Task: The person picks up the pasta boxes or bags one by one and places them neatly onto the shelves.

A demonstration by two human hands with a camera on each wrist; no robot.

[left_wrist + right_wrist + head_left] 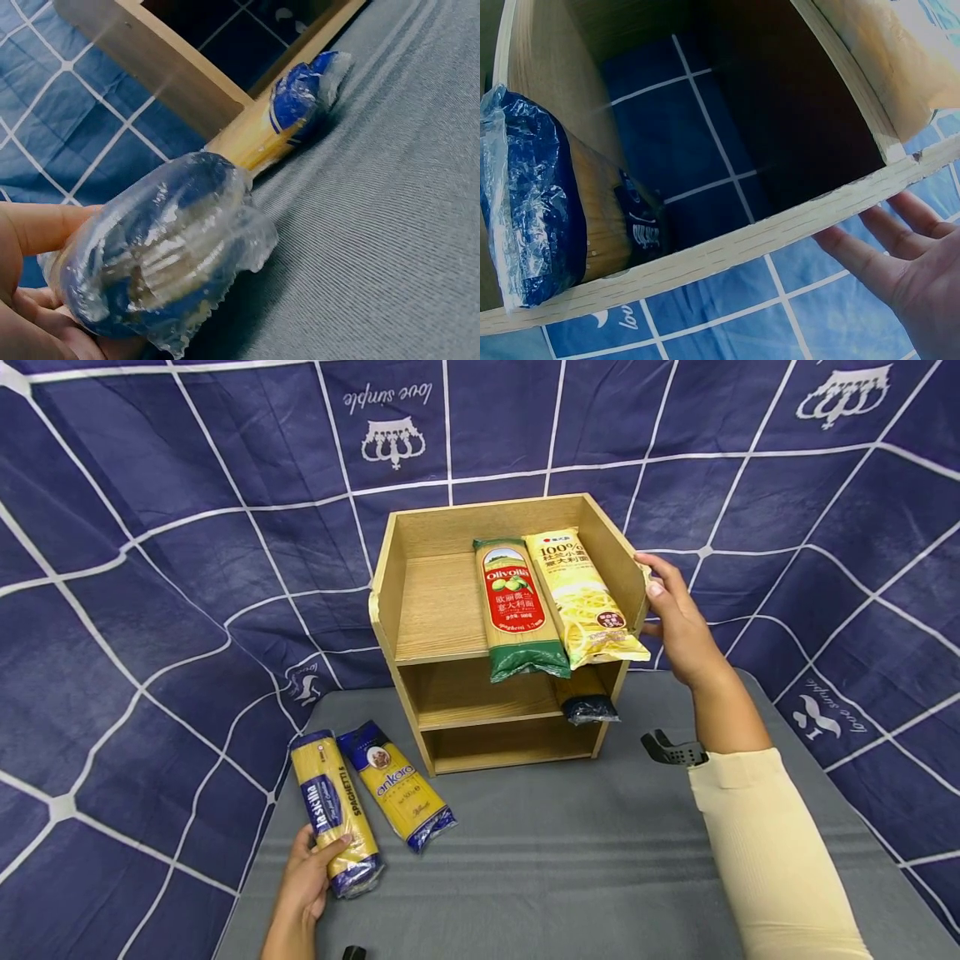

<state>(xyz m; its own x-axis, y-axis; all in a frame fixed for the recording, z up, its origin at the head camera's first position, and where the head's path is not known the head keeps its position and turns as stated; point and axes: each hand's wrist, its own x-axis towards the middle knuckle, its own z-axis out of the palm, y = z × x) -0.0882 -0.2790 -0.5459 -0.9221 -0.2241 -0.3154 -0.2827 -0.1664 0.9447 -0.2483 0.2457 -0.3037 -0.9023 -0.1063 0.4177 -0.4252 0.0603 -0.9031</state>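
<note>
- The left hand (311, 868) is curled round the near part of the blue-and-yellow La Sicilia pack (332, 810), its thumb across the upper face.
- That pack is at the left, over the worktop (555, 843); whether its underside touches the grey cloth, I cannot tell.
- The right hand (682, 631) is at the right side of the wooden shelf unit (442, 602); its fingers, fairly straight and spread, touch the outside of the side panel, with no pack in its hold.
- Just right of the La Sicilia pack, the Ankara pack (397, 785) lies slantwise on the worktop, near the left side of the shelf unit.
- On the top tier, right of the middle, lies the green-ended Olivoila pack (517, 602), its near end jutting past the shelf edge.
- Close on its right is the pale yellow pasta pack (581, 593), between it and the right panel, also jutting out at the near end.
- On the middle tier, at the right, lies a dark-ended pack (588, 706); the right wrist view shows clear film at its blue end.
- A blue cloth (247, 560) with white lines hangs behind and at both sides.
</note>
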